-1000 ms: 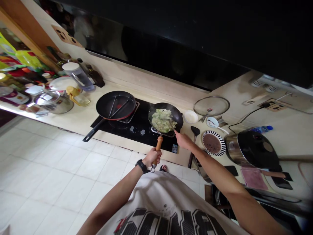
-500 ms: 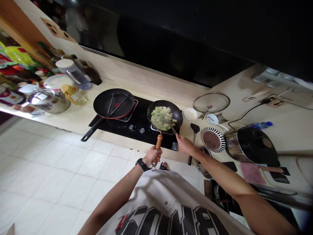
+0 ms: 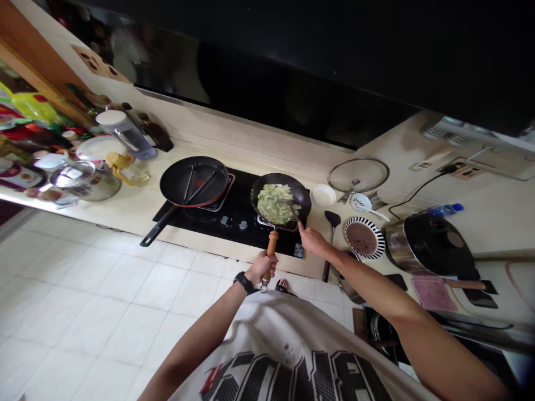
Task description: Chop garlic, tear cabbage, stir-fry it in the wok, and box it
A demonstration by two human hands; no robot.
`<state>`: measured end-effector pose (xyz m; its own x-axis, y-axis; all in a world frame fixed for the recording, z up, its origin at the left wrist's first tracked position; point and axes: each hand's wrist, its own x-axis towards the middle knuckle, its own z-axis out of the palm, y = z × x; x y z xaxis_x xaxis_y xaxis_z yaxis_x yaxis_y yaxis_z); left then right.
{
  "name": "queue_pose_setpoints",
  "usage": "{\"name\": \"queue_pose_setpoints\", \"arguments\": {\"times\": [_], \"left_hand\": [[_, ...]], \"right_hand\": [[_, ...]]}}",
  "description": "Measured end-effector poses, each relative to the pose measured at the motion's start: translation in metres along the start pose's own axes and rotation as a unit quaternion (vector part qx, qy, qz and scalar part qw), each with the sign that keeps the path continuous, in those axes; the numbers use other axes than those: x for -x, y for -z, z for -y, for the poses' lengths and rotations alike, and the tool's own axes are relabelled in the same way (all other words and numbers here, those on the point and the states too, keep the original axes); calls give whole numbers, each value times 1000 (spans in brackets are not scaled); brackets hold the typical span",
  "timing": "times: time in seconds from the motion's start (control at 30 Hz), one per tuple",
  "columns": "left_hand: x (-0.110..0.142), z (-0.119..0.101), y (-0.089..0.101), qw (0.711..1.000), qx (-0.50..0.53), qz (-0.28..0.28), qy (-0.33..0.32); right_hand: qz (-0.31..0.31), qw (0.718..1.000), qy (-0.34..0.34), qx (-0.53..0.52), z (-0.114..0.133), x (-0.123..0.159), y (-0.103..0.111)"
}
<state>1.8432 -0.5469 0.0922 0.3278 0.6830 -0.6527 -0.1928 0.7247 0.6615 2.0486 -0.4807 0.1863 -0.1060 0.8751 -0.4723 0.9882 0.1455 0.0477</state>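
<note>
My left hand [image 3: 262, 267] is wrapped round the wooden handle of a dark wok [image 3: 301, 196], which sits on the right side of the black cooktop [image 3: 196, 220]. Chopped pale-green vegetables [image 3: 273, 201], mixed with lighter bits, lie heaped in the left part of the wok. My right hand [image 3: 312, 239] is closed on the handle of a spatula [image 3: 295, 214] at the wok's right front edge. The spatula's far end reaches into the food, so its blade is partly hidden.
A frying pan [image 3: 171, 181] holding a metal rack stands left on the cooktop, its handle over the counter edge. Right of the wok are a white bowl [image 3: 324, 195], a glass lid [image 3: 358, 161], a black turner [image 3: 332, 219], a striped bowl [image 3: 382, 239] and a large pot [image 3: 401, 250].
The spatula and my right hand have shifted slightly, and the vegetables in the wok are spread a little differently. My left hand keeps its grip on the wok handle.
</note>
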Motion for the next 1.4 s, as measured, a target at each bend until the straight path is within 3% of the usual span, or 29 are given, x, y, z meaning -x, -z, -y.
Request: {"name": "queue_pose_setpoints", "arguments": {"times": [0.13, 0.23, 0.37, 0.43, 0.5, 0.63, 0.7, 0.8, 0.93, 1.07, 1.2, 1.3, 1.4], "left_hand": [[-2, 2, 1, 1000, -7, 4, -15], [-3, 2, 3, 1000, -3, 13, -16], [-1, 1, 3, 1000, -4, 10, -16], [0, -1, 3, 1000, -9, 9, -15], [1, -2, 3, 1000, -12, 10, -13], [2, -5, 4, 1000, -17, 8, -10], [3, -6, 5, 1000, -17, 7, -7], [5, -9, 6, 1000, -23, 5, 2], [8, -14, 7, 999, -31, -1, 22], [10, -20, 9, 998, -51, -9, 38], [14, -30, 13, 997, -54, -14, 45], [20, -39, 14, 997, -48, -20, 52], [26, -46, 11, 998, -33, -21, 48]], "right_hand": [[-44, 999, 17, -26, -27, 26, 38], [-21, 999, 39, -15, -38, 58, 55], [34, 995, 87, 26, -11, 64, 38], [15, 997, 76, 29, 3, 49, 23], [-25, 998, 50, -12, 0, 32, 13], [-115, 968, 50, -216, -59, 19, 9], [-121, 941, 34, -313, -91, 18, 10], [-95, 904, -20, -417, -114, 4, 11], [-56, 875, -71, -475, -111, -41, 21], [73, 871, -61, -482, -113, -91, 53], [200, 847, -24, -493, -112, -125, 91], [218, 843, 34, -490, -100, -124, 105], [173, 884, 91, -424, -80, -93, 94]]}}
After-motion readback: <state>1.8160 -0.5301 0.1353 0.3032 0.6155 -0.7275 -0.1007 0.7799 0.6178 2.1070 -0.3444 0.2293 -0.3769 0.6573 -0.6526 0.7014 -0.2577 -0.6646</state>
